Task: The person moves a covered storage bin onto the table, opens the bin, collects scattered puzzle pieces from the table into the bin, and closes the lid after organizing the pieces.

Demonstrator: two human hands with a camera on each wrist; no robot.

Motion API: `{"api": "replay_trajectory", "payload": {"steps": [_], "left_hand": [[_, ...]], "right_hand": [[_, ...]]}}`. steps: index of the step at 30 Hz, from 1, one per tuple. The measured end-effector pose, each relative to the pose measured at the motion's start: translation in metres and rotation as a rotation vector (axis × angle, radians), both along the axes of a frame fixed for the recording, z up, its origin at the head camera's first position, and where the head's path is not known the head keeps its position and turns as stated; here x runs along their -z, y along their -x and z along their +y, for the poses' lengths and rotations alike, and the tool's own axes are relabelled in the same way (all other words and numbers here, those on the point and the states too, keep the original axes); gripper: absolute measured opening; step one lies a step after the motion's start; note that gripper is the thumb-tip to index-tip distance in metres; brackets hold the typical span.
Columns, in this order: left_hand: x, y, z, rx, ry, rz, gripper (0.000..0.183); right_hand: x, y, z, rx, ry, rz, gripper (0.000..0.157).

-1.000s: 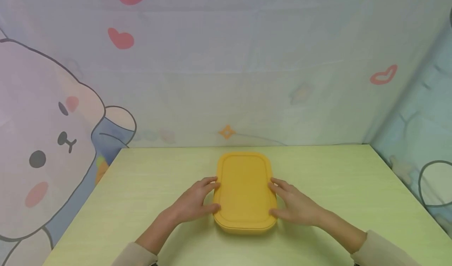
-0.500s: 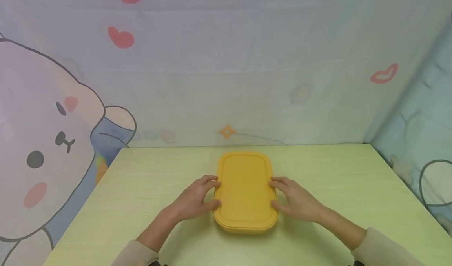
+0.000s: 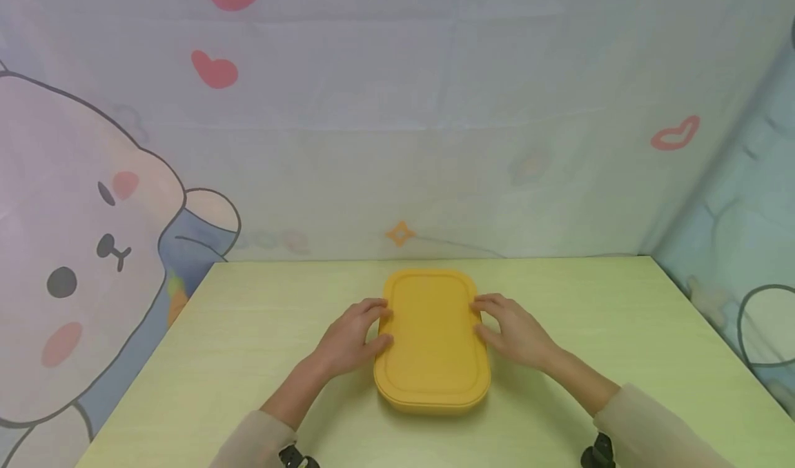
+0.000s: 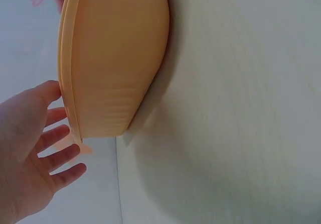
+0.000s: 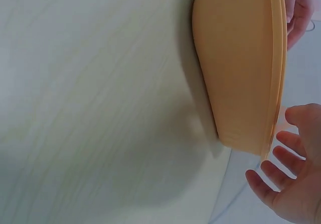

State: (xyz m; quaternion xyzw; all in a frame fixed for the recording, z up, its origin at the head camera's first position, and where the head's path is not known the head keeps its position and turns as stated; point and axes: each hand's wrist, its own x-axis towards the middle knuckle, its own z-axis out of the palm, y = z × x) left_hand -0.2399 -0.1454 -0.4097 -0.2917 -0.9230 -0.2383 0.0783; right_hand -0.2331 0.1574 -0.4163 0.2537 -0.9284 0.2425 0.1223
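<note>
A yellow lidded food container (image 3: 433,347), rectangular with rounded corners, stands lengthwise on the table with its lid on. My left hand (image 3: 349,338) is at its left side, thumb and fingertips at the lid's rim. Seen from the left wrist, the thumb meets the rim of the container (image 4: 118,58) while the other fingers of the left hand (image 4: 27,153) are spread and fairly straight. On the opposite side my right hand (image 3: 520,331) has its fingertips at the right rim. The right wrist view shows the fingers of the right hand (image 5: 298,176) loosely extended beside the rim.
The pale yellow-green table (image 3: 279,302) extends to both sides of the container. A fabric backdrop (image 3: 373,109) with hearts and a cartoon bear (image 3: 93,199) hangs behind the table and along its left. Another printed cloth (image 3: 758,212) borders the right edge.
Both hands have slid away from the body along the container's sides, toward its far end. The container has stayed in place with its lid on.
</note>
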Motion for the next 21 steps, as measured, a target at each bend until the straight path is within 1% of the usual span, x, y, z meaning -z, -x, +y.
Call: {"api": "replay_trajectory", "payload": {"steps": [6,12,15,21], "left_hand": [[0.0,0.01,0.002,-0.003,0.0,-0.029,0.043],[0.0,0.018,0.005,0.0,0.053,-0.023,0.048],[-0.001,0.02,0.006,-0.017,0.088,-0.03,0.051],[0.0,0.024,0.006,-0.058,0.122,-0.057,0.053]], "right_hand": [[0.0,0.013,-0.001,-0.006,-0.012,-0.011,0.038],[-0.002,0.021,-0.003,-0.005,-0.064,-0.032,0.041],[-0.002,0.023,-0.003,-0.003,-0.09,-0.047,0.042],[-0.003,0.025,-0.002,0.0,-0.115,-0.073,0.043]]}}
